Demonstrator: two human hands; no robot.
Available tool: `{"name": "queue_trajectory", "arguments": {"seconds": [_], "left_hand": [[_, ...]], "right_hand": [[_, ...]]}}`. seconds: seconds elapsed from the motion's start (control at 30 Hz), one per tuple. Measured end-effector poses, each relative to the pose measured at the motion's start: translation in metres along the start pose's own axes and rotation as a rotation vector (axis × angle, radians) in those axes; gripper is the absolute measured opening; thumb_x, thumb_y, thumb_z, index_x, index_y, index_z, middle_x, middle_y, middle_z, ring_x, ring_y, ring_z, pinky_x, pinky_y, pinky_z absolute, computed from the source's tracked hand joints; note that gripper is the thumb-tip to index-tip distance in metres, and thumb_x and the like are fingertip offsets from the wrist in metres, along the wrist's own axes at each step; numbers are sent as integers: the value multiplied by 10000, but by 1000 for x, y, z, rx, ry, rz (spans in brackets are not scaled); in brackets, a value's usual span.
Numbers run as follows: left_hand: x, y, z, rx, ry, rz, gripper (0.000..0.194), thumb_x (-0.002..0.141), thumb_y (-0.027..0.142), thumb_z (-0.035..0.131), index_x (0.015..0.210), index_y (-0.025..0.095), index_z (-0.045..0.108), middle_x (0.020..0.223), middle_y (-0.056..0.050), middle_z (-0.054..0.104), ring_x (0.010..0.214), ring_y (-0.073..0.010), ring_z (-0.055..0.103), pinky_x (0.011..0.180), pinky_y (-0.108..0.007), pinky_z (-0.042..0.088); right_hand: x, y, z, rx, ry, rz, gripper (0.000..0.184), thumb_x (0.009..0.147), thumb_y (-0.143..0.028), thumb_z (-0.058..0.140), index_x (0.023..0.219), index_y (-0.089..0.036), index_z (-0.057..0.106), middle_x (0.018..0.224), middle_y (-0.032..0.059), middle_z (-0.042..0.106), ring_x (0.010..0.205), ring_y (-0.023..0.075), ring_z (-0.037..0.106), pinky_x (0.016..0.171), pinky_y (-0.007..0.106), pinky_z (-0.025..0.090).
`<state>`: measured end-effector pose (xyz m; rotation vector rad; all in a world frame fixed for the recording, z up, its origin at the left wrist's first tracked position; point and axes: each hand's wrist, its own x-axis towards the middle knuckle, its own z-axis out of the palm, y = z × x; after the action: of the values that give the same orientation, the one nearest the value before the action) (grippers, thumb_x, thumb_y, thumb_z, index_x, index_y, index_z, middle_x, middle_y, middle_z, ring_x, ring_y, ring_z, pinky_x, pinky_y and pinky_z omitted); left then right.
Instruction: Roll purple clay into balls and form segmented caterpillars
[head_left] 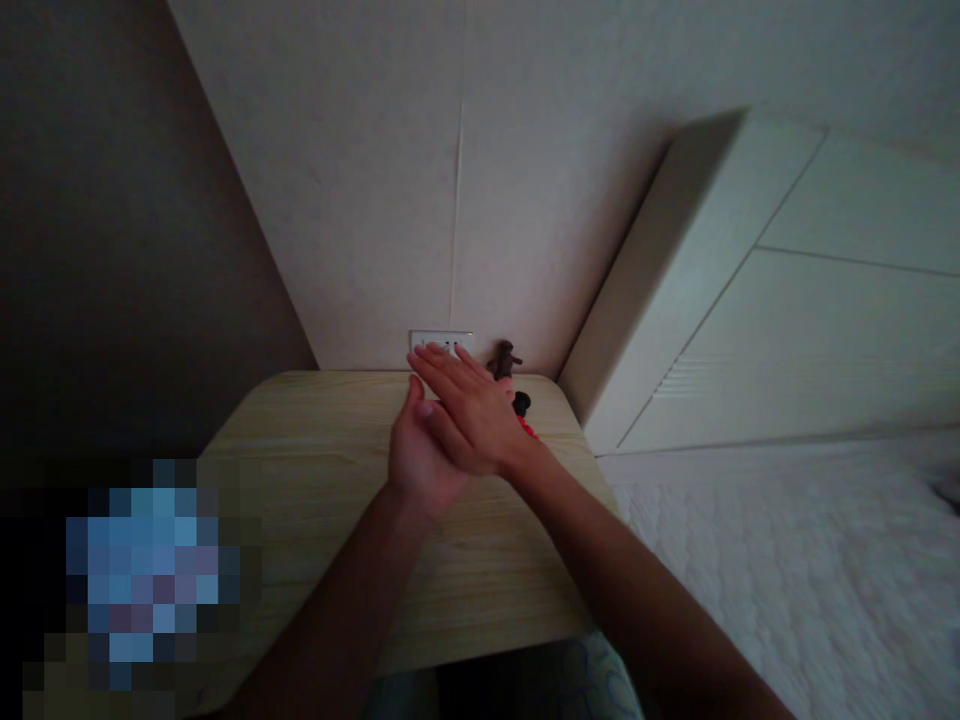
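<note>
My right hand point(476, 410) lies flat across my left hand point(416, 450), palm to palm, above the wooden table top point(315, 480). The right fingers are stretched out and point up to the left. My left thumb sticks up, while most of the left fingers are hidden behind the right hand. Whether anything lies between the palms cannot be seen. Just beyond the hands stands a small dark brown figurine point(506, 358). A black and red object point(523, 404), partly covered by my right hand and wrist, sits to their right.
A white wall socket point(442, 338) is on the wall right behind the table. To the right rise a pale headboard point(750, 330) and a bed with a quilted white cover point(750, 560). A pixelated patch point(150, 570) blurs the lower left.
</note>
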<state>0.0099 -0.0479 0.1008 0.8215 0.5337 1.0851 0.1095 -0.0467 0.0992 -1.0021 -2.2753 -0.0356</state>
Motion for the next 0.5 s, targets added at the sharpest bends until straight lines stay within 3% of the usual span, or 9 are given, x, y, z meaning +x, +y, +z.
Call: {"name": "queue_trajectory", "arguments": {"seconds": [0.07,0.17,0.27,0.4,0.5], "left_hand": [[-2,10,-1,-170,9,-43,751,1001,643,217,1352,131,638,1323,-167,717,1437,-292,575,1239,-485,433],[3,23,-10,-361,99,-92,879,988,689,149,1405,43,573,1407,-246,648,1468,-330,535,1247,-500,420],[10,24,-19,-405,190,-76,899,968,723,189,1432,40,543,1456,-269,601,1450,-350,540,1197,-492,468],[21,20,-27,-290,309,20,738,942,690,333,1271,110,649,1344,-217,674,1323,-328,621,1098,-450,522],[32,14,-37,-75,395,175,497,931,548,418,1080,167,700,1118,-132,746,1055,-248,710,931,-367,558]], "right_hand": [[-2,10,-2,-53,-19,41,605,1097,-426,334,1562,-62,461,1650,216,463,1603,298,356,1342,574,222],[-16,8,6,-75,-7,42,642,1096,-399,351,1548,51,425,1627,287,461,1584,330,384,1324,532,295],[-29,0,17,-49,61,89,543,1101,-331,330,1487,0,517,1520,260,596,1478,306,534,1252,494,419],[-33,9,23,64,149,273,433,1098,-419,392,1212,-154,716,1105,150,802,1019,251,757,957,395,585],[-33,27,27,225,316,552,497,1066,-558,444,1000,-187,767,752,57,743,673,188,682,701,308,540]]}}
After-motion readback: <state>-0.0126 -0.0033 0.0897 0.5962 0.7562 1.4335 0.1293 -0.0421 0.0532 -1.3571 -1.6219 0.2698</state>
